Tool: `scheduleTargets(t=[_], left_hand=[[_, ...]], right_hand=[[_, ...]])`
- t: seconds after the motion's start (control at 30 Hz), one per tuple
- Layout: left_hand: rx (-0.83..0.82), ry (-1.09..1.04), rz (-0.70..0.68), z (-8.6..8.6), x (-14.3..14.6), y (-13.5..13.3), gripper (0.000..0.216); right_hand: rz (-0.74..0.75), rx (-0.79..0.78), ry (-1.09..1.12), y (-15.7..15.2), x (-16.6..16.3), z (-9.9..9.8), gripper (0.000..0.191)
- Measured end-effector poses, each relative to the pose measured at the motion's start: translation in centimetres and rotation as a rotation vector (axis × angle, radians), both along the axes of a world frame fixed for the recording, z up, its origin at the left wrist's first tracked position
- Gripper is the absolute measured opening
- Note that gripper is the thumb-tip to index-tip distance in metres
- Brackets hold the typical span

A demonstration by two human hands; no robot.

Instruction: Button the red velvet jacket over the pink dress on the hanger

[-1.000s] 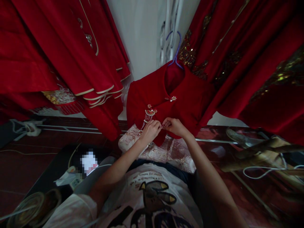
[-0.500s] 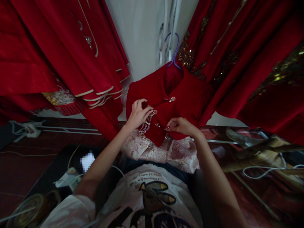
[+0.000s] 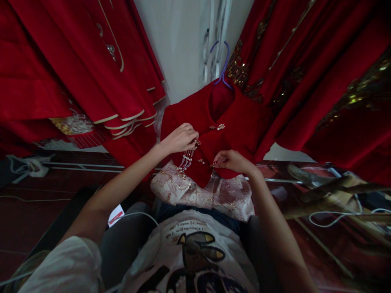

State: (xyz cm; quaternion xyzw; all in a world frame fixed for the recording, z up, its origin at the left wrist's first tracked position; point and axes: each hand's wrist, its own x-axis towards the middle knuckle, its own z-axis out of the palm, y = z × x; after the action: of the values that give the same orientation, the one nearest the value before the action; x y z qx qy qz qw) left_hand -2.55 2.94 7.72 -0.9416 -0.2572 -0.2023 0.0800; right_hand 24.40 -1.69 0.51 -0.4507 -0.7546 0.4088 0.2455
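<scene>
- Several red gowns (image 3: 76,61) hang on either side, leaving a gap.
- Red jacket (image 3: 244,126) hangs there on a purple hanger (image 3: 224,61) — front facing the person, within easy reach.
- Left hand (image 3: 180,139) curls closed over the beaded tassel (image 3: 187,156), steadying the flap (image 3: 203,173).
- Right hand (image 3: 232,160) pinches the lower clasp (image 3: 214,164), fingertips together.

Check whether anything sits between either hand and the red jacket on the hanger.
Nothing visible does. The left hand closes on the tassel ornament on the front of the red jacket, and the right hand pinches its lower edge beside a small clasp.
</scene>
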Motion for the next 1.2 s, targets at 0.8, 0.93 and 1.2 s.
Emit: scheduleTargets(t=[0.8, 0.93, 1.2], left_hand=[[0.373, 0.064, 0.024, 2.7, 7.9, 2.6, 0.019], [0.446, 0.097, 0.004, 2.4, 7.7, 2.6, 0.026], [0.456, 0.074, 0.087, 2.6, 8.6, 2.3, 0.018]], right_hand=[[-0.047, 0.032, -0.018, -1.1, 1.2, 1.9, 0.036], [-0.024, 0.019, -0.022, -1.0, 1.2, 1.8, 0.033], [-0.037, 0.020, -0.030, -1.2, 1.4, 2.1, 0.031]])
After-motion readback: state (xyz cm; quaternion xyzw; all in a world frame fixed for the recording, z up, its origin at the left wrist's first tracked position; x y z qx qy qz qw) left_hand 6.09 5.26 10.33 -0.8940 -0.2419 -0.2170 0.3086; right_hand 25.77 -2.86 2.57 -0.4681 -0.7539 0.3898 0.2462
